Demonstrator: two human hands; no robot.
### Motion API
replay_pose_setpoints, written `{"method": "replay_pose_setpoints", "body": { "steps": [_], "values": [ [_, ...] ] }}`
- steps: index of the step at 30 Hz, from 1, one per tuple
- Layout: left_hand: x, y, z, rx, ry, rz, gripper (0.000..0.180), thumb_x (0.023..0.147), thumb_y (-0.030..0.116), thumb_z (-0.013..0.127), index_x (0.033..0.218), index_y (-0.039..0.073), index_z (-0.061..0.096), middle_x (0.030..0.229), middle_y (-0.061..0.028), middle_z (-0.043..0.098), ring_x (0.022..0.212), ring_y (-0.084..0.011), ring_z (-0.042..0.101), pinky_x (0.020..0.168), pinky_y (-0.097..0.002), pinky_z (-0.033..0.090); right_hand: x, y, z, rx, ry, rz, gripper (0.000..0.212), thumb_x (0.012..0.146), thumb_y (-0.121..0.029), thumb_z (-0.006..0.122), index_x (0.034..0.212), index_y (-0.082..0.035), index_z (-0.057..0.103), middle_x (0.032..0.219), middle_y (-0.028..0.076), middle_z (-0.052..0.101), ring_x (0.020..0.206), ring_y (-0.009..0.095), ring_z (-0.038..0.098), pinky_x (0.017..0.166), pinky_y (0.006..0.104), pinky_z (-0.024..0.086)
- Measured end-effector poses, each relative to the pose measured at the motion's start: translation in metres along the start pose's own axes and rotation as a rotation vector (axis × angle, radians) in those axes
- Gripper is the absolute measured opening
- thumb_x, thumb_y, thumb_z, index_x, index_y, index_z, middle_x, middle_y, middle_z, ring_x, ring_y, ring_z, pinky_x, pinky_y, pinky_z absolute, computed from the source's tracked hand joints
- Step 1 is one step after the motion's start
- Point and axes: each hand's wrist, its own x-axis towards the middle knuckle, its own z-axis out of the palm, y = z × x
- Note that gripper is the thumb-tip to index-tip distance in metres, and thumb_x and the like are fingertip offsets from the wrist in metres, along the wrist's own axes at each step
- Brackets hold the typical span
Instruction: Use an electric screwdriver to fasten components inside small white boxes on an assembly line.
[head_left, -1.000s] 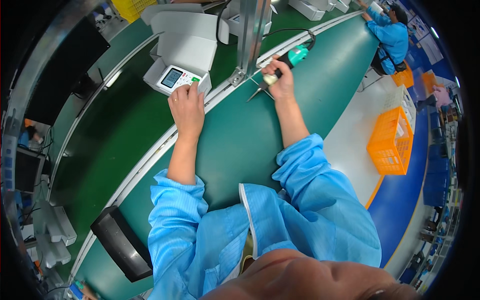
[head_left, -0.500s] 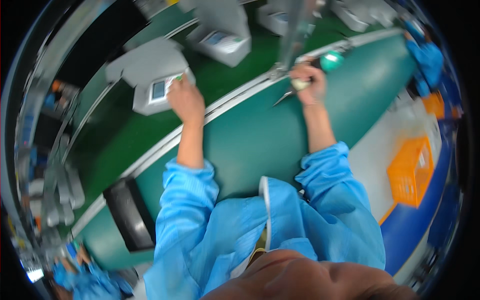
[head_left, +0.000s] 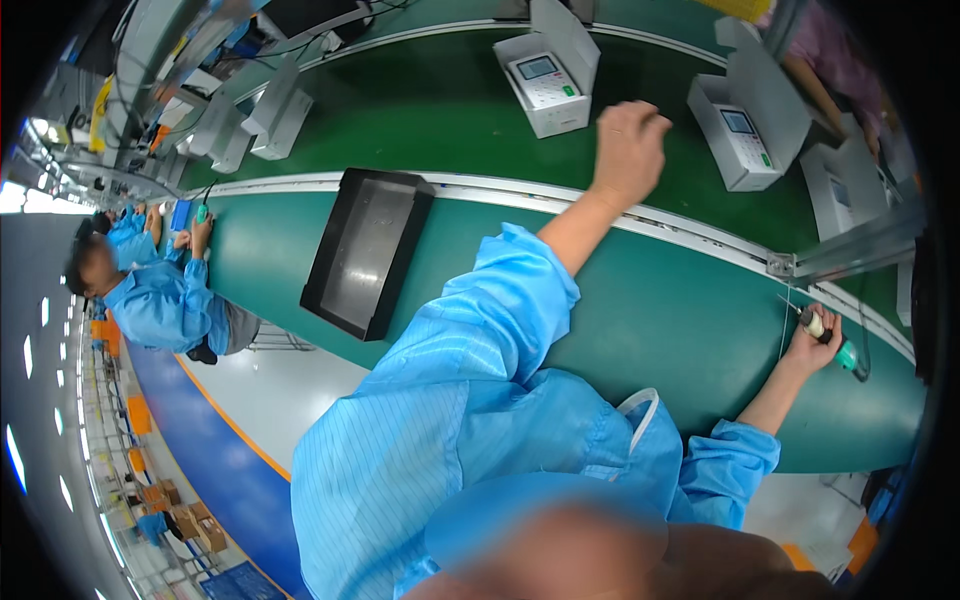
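My left hand [head_left: 630, 152] hangs over the green belt, fingers loosely bent and apart, with nothing visible in them. Just left of it stands an open white box [head_left: 560, 118] holding a white keypad device [head_left: 545, 78] with a small grey screen. To its right is another open white box [head_left: 733, 172] with a similar keypad device [head_left: 741, 130]. At the far right, my right hand [head_left: 815, 342] is closed around an electric screwdriver [head_left: 815, 322] with a cream collar and green rear end. Its thin metal tip points up and left, above the teal worktop.
A black tray [head_left: 365, 255] lies on the teal worktop [head_left: 480, 215] against the metal rail. A metal post [head_left: 860, 250] rises at the right. Further white boxes [head_left: 280, 125] stand left on the belt. A co-worker in blue [head_left: 165, 295] sits at the left; another person [head_left: 835, 60] is across the belt.
My left hand has come off the keypad device it was touching. The view has swung toward the left, bringing the black tray nearer the middle. The screwdriver remains in my right hand.
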Motion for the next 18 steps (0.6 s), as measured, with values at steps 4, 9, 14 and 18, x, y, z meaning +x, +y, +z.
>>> {"method": "replay_pose_setpoints", "body": {
  "steps": [4,9,14,18],
  "values": [
    [0.004,0.054,0.042,-0.185,-0.139,0.085,0.047,0.071,0.011,0.064,0.115,0.006,0.051,0.119,-0.0128,0.046,0.115,-0.0321,0.042,0.096,-0.045,0.032,-0.014,0.031,0.029,-0.013,0.013,0.095,0.02,0.077,-0.001,0.052,0.065,-0.008,0.037,0.062,0.001,0.034,0.061,0.016,0.035,0.066,0.0336,0.037],
    [0.01,0.069,0.086,-0.247,-0.234,0.067,0.045,0.07,0.015,0.069,0.11,0.002,0.053,0.111,-0.0139,0.052,0.109,-0.0304,0.046,0.097,-0.0444,0.031,-0.018,0.041,0.037,-0.006,0.002,0.072,0.009,0.081,-0.004,0.053,0.076,-0.004,0.046,0.065,0.002,0.043,0.062,0.014,0.043,0.071,0.0324,0.041],
    [0.009,0.05,0.086,-0.218,-0.2,0.06,0.023,0.074,0.014,0.066,0.095,0.007,0.059,0.095,-0.0103,0.055,0.096,-0.0287,0.049,0.086,-0.0417,0.035,-0.021,0.049,0.04,0.001,0.031,0.048,0.009,0.079,-0.003,0.055,0.084,-0.005,0.048,0.064,0.0,0.043,0.06,0.013,0.044,0.069,0.0317,0.041],
    [0.01,0.046,0.069,-0.237,-0.214,0.125,0.016,0.073,0.011,0.065,0.087,0.006,0.061,0.079,-0.012,0.057,0.082,-0.0305,0.054,0.07,-0.0416,0.039,-0.017,0.037,0.026,-0.066,-0.001,-0.088,0.01,0.076,-0.003,0.056,0.081,-0.006,0.049,0.06,0.0,0.045,0.055,0.012,0.046,0.058,0.0285,0.043]
  ]
}}
